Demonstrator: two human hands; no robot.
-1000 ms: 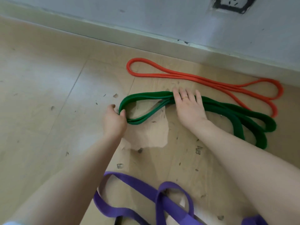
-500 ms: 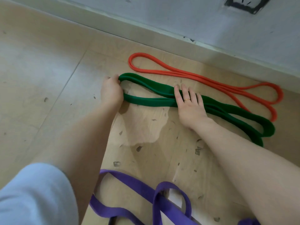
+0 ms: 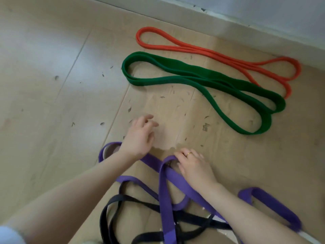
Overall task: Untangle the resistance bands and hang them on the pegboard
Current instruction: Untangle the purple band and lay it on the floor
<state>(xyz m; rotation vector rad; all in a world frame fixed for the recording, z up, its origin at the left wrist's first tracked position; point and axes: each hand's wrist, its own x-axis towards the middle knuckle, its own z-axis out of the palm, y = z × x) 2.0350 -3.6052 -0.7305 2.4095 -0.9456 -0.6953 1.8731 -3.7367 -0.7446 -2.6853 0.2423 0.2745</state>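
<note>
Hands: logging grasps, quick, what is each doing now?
Left hand: open, fingers loosely curled, holding nothing.
Right hand: fingers on the purple band; grip cannot be told.

Floor (image 3: 52,103): pale wood-look boards with scattered small dark flecks. An orange band (image 3: 193,49) lies flat near the skirting board (image 3: 228,27), folded into a long doubled loop. A green band (image 3: 193,76) lies just beside it, nearer the person, likewise doubled and apart from the orange one. A purple band (image 3: 165,191) is tangled with a black band (image 3: 123,199) at the near edge. Right hand (image 3: 195,166) rests on the purple band, fingers at a raised loop. Left hand (image 3: 139,136) hovers above the floor, fingers loosely curled, holding nothing.
</note>
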